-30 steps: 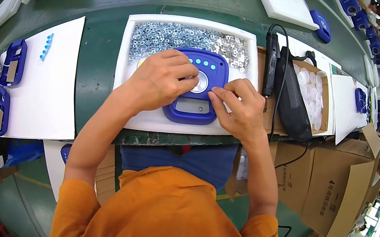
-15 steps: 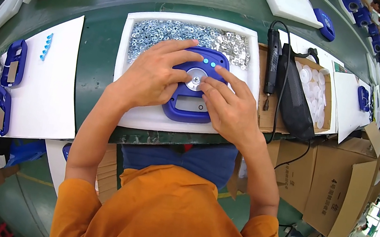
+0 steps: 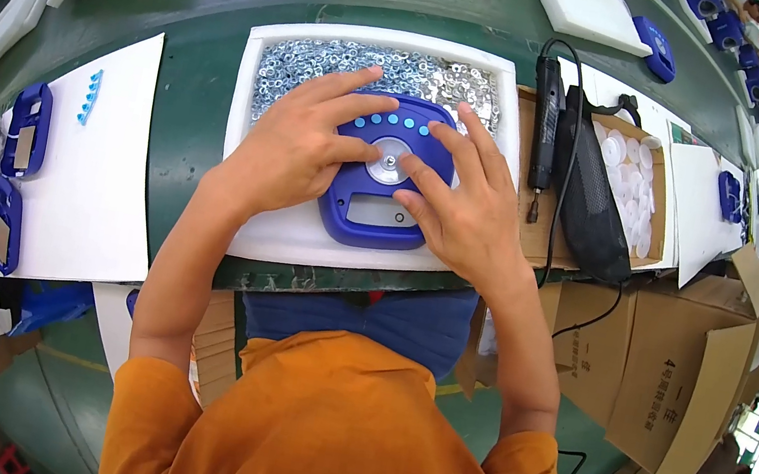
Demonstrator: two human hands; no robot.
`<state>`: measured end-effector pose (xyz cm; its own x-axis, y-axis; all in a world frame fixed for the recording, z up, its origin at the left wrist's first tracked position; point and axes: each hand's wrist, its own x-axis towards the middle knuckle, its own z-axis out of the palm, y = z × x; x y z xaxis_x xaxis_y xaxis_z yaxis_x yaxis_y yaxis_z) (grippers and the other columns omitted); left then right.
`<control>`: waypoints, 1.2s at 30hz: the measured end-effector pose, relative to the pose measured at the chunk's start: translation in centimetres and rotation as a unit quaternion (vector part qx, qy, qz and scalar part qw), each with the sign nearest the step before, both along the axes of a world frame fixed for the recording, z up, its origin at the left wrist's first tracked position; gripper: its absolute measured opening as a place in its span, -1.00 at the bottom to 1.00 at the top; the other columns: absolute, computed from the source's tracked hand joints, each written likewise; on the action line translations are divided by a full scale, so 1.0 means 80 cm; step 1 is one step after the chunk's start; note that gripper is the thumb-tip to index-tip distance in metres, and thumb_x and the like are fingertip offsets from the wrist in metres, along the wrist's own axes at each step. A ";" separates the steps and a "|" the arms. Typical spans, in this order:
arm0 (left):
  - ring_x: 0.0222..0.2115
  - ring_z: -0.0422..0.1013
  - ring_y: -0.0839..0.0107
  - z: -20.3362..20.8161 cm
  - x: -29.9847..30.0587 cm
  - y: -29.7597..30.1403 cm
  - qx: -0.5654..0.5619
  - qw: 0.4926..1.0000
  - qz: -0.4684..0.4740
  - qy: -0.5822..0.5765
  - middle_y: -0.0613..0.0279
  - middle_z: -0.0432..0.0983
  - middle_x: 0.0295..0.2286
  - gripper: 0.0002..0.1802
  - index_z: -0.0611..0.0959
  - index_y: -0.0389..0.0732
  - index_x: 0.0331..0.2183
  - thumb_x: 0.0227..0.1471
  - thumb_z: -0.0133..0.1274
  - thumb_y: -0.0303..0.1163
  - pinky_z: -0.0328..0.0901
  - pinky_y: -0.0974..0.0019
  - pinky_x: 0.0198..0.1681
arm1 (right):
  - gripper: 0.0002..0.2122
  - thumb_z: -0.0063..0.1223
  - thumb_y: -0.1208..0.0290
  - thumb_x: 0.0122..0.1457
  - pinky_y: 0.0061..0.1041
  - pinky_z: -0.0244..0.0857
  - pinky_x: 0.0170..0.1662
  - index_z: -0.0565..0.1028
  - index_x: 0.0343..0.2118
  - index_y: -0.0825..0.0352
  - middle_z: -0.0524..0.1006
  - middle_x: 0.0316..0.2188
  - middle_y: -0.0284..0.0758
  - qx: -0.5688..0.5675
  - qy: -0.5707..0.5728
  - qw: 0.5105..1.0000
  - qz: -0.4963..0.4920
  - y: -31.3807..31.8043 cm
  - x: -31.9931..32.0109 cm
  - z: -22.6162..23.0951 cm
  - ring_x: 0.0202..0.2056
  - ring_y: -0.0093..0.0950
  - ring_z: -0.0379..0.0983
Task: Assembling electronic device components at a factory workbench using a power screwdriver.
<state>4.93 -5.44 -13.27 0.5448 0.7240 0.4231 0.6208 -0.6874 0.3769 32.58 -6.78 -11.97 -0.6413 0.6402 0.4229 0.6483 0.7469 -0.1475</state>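
Note:
A blue plastic housing (image 3: 369, 236) lies on a white foam tray (image 3: 345, 258), its round clear disc (image 3: 383, 176) facing up with a small metal post or nut at the centre. Several light-blue buttons (image 3: 392, 119) run in a row above the disc. Spread over the housing's left side, my left hand (image 3: 294, 146) has a fingertip on the disc's left edge. My right hand (image 3: 476, 219) is at the right side, fingers apart, the index fingertip at the disc's right edge near the centre. Neither hand grips the housing.
Loose metal nuts (image 3: 301, 61) and flat washers (image 3: 474, 91) fill the tray's far part. To the right lie a black electric screwdriver (image 3: 548, 130), a dark mesh pouch (image 3: 585, 192) and a carton of clear discs (image 3: 624, 184). At left, blue housings (image 3: 29, 130) rest by a white sheet (image 3: 102, 198).
My right hand's fingers have spread and lifted away from the disc's centre. My left fingers have shifted up and left, uncovering more of the buttons. The housing has moved slightly left.

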 end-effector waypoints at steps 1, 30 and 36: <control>0.45 0.35 0.00 0.000 0.001 -0.002 -0.010 1.000 -0.006 -0.005 0.24 0.65 0.25 -0.65 0.95 -0.04 -0.22 -0.01 0.31 -0.65 0.33 -0.11 0.46 | -0.64 0.51 0.17 0.19 -0.01 0.39 0.37 0.76 -0.02 0.23 0.59 0.19 -0.13 -0.001 0.001 1.000 -0.002 0.002 -0.001 0.000 0.44 0.01 0.36; 0.39 0.44 -0.01 0.008 0.003 -0.001 -0.028 1.000 -0.005 -0.008 0.18 0.73 0.14 -0.61 0.95 -0.11 -0.19 -0.08 0.31 -0.66 0.38 -0.10 0.42 | -0.52 0.49 0.06 0.17 -0.28 0.36 -0.14 0.75 0.00 0.35 0.40 -0.34 -0.33 0.003 0.032 0.999 -0.023 -0.035 -0.013 -0.021 -0.21 -0.30 0.44; 0.37 0.45 -0.04 0.011 0.005 -0.001 -0.030 0.999 -0.011 -0.011 0.17 0.74 0.13 -0.61 0.94 -0.15 -0.21 -0.13 0.30 -0.66 0.38 -0.13 0.41 | -0.53 0.51 0.08 0.14 -0.28 0.35 -0.15 0.76 0.01 0.31 0.39 -0.34 -0.34 -0.018 0.042 0.998 -0.043 -0.036 -0.014 -0.023 -0.20 -0.31 0.43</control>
<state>5.31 -5.52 -12.42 0.5520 0.7361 0.3917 0.5971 -0.6769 0.4305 31.47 -9.69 -13.80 -0.5468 0.7069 0.4487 0.6932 0.6827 -0.2308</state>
